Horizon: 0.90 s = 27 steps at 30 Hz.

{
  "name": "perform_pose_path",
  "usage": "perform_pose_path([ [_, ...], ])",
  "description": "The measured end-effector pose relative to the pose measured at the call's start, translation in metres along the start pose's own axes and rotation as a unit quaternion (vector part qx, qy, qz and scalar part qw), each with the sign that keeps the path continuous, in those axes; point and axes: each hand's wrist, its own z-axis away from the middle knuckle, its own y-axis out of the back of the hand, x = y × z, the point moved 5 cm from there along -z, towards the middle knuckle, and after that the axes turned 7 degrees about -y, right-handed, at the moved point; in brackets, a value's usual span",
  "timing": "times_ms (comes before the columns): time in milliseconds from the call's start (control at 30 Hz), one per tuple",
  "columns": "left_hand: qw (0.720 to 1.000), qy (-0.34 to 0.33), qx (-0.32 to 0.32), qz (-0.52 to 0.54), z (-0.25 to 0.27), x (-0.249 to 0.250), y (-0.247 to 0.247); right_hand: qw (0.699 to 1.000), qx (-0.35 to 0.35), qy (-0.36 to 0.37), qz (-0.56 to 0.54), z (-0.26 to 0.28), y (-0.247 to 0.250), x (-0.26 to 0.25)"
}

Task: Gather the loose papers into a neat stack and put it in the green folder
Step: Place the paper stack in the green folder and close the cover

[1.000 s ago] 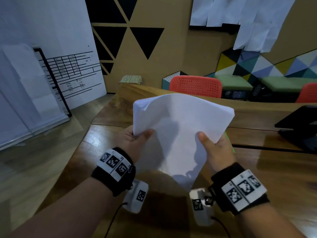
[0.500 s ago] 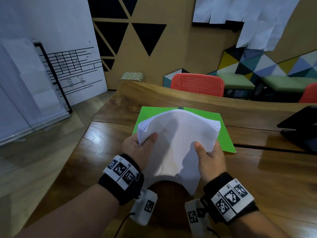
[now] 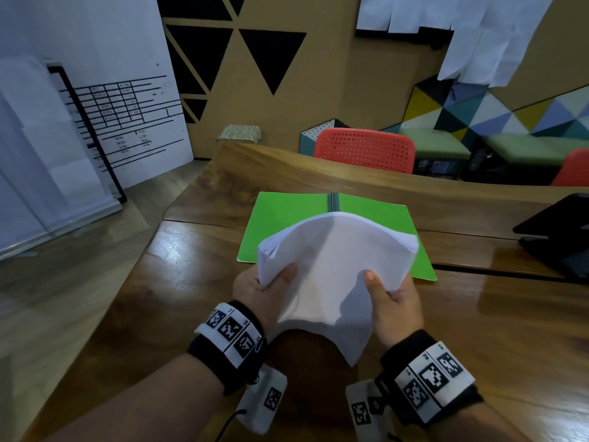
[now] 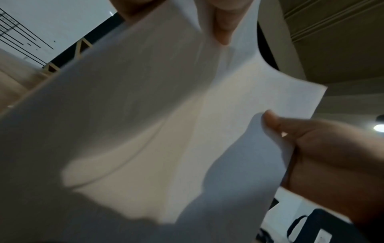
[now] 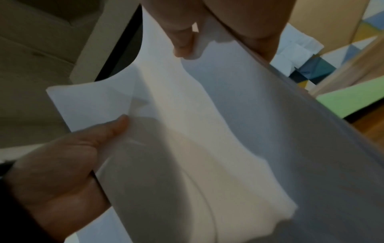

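A stack of white papers (image 3: 331,269) is held above the wooden table, bowed upward in the middle. My left hand (image 3: 264,291) pinches its left edge, thumb on top. My right hand (image 3: 393,301) pinches its right edge the same way. The green folder (image 3: 287,218) lies open and flat on the table just beyond the stack, its near part hidden by the paper. In the left wrist view the paper stack (image 4: 166,123) fills the frame, with the right hand (image 4: 324,156) at its far side. In the right wrist view the paper stack (image 5: 207,131) and the left hand (image 5: 68,159) show.
The wooden table (image 3: 510,346) stretches right, with a black laptop-like device (image 3: 561,231) at its right edge. Red chairs (image 3: 365,149) stand behind the table's raised back ledge. A whiteboard (image 3: 111,100) leans at the left, over open floor.
The paper stack has come down from in front of my view toward the table and bowed upward. The green folder behind it has come into sight. Both hands kept their hold.
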Motion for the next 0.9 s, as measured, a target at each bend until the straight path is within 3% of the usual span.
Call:
perform_pose_path([
  [200, 0.998, 0.027, -0.025, -0.054, -0.014, -0.015, -0.003, 0.998, -0.043, -0.042, 0.005, -0.010, 0.006, 0.007],
  [333, 0.997, 0.028, -0.051, -0.050, -0.046, 0.004, -0.009, 0.992, -0.081, -0.098, 0.024, -0.023, 0.014, 0.024],
  [467, 0.995, 0.030, -0.087, -0.046, -0.091, 0.014, -0.021, 0.990, -0.099, -0.097, 0.006, -0.044, 0.011, 0.026],
  [600, 0.993, 0.059, -0.100, -0.009, -0.132, 0.011, -0.042, 0.994, -0.069, -0.079, 0.004, -0.077, 0.001, 0.022],
  [767, 0.979, 0.079, -0.160, -0.096, -0.202, -0.016, -0.050, 0.994, -0.030, -0.099, -0.041, -0.126, 0.002, 0.033],
  [833, 0.952, 0.100, -0.165, -0.238, -0.232, -0.043, -0.039, 0.995, -0.014, -0.103, 0.011, -0.143, 0.009, 0.035],
  [900, 0.878, 0.131, -0.171, -0.428, -0.248, -0.066, -0.025, 0.994, 0.008, -0.104, 0.041, -0.157, 0.014, 0.036],
])
